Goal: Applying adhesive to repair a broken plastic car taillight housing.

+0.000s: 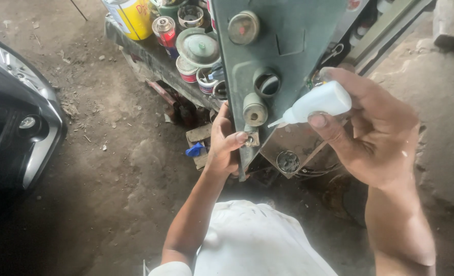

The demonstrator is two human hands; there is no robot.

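**Squeeze bottle held at the panel's lower edge**

I see my right hand [375, 133] holding a small white plastic squeeze bottle [321, 102] with a thin pointed nozzle. The fingers are curled around its body and the thumb presses along its underside, so the bottle is pinched between thumb and fingers. The nozzle points left and slightly down, its tip just beside the lower part of a grey-green metal panel [288, 41] that stands tilted in front of me.

My left hand [224, 145] grips the panel's lower left edge. Its fingers wrap around that edge and the thumb lies across the front, its tip touching a small metal fitting [251, 139] near the bottom corner. Just above that fitting a short beige cylindrical knob [255, 109] sticks out of the panel, and above it is a round open hole [266, 83]. A round gauge with a red mark [243, 27] sits near the top.

Behind the panel a low bench [145, 59] carries a yellow tin [132, 18], a red spray can [164, 29] and several open paint cans. The front of a dark car [17, 112] shows at the left, over a dirt floor [119, 168]. White cloth [252, 240] covers my lap below.
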